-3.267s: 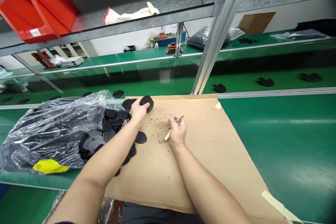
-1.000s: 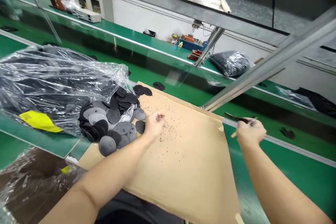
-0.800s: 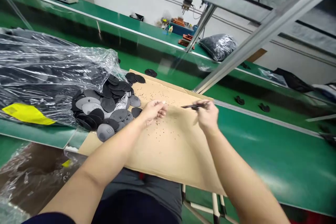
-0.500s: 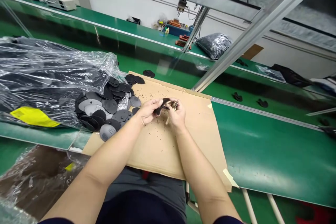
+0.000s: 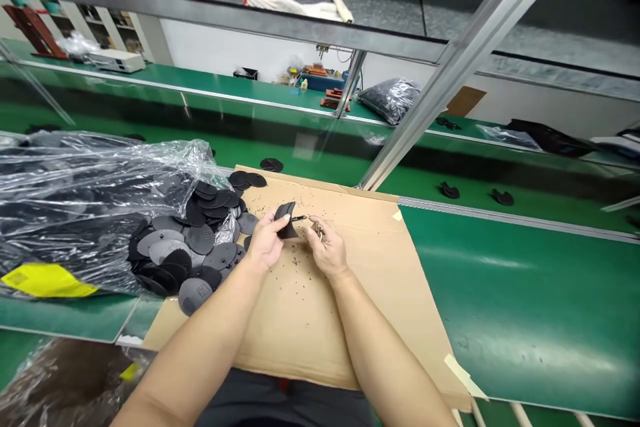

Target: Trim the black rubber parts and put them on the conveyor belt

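Observation:
My left hand [image 5: 267,245] is closed on a dark, curved plastic piece [image 5: 286,221], its thumb pressed on the near face. A thin black stem [image 5: 299,218] sticks out of that piece toward the right. Just across from the stem's tip is my right hand [image 5: 329,250], with its fingers curled around a small brass-coloured metal tool [image 5: 319,232]; the fingers cover most of it, so its kind is unclear. Both hands are above a cardboard sheet [image 5: 380,287] strewn with tiny black scraps [image 5: 296,260]. Left of my left hand lies a heap of black and grey oval discs [image 5: 201,239].
A large clear plastic bag [image 5: 100,173] of dark parts, with a yellow label [image 5: 47,279], spreads over the left side. A slanted metal post [image 5: 425,107] rises beyond the cardboard. Two dark curved pieces [image 5: 502,197] lie on the green surface [image 5: 520,280] to the right.
My hands have drawn apart, and the dark piece is turned upright in my left hand, with the stem showing. The camera view has tilted upward, bringing a red bin and a glove into sight.

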`<state>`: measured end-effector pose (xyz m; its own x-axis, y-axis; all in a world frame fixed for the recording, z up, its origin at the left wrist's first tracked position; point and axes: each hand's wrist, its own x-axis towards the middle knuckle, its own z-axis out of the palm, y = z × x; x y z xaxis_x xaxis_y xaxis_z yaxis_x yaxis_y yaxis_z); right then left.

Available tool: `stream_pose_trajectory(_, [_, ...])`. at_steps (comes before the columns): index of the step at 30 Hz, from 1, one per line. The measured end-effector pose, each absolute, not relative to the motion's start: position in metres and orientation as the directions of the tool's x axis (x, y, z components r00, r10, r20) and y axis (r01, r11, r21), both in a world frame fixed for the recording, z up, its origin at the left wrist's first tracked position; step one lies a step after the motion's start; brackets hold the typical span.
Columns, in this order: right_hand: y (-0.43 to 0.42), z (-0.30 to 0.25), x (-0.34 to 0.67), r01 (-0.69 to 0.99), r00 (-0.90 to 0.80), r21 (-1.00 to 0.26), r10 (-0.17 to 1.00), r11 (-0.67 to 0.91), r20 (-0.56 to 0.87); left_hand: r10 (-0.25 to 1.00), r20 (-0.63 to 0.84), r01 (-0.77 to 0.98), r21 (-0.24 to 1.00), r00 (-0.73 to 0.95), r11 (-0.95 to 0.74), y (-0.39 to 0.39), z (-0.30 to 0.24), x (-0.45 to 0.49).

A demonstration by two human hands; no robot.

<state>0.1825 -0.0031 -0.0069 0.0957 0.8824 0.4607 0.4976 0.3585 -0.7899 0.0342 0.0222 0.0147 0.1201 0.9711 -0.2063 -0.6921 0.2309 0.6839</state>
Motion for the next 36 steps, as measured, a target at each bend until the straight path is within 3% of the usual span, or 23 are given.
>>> stream_pose_trajectory(6, [-0.011,0.006,0.185,0.746,-0.009,-0.594,0.897,0.301,0.443,0.961,-0.274,-0.665,0.71,0.042,0.232,0.026,0.013,0.031])
stream_pose_trajectory(10, [-0.017,0.005,0.186,0.793,-0.134,-0.487,0.884,0.367,0.448,0.962,-0.274,-0.647,0.731,0.013,0.217,0.027,0.014,0.03])
stream_pose_trajectory(14, [-0.017,0.003,0.183,0.799,-0.162,-0.41,0.815,0.44,0.557,0.951,-0.309,-0.68,0.692,0.024,0.242,0.026,0.016,0.029])
stream_pose_trajectory(25, [-0.013,-0.001,0.184,0.848,-0.165,-0.286,0.735,0.446,0.657,0.952,-0.296,-0.699,0.665,0.08,0.265,0.024,0.019,0.029])
stream_pose_trajectory(36, [-0.013,0.001,0.185,0.879,-0.193,-0.252,0.786,0.405,0.587,0.951,-0.294,-0.701,0.659,0.095,0.274,0.024,0.019,0.029])
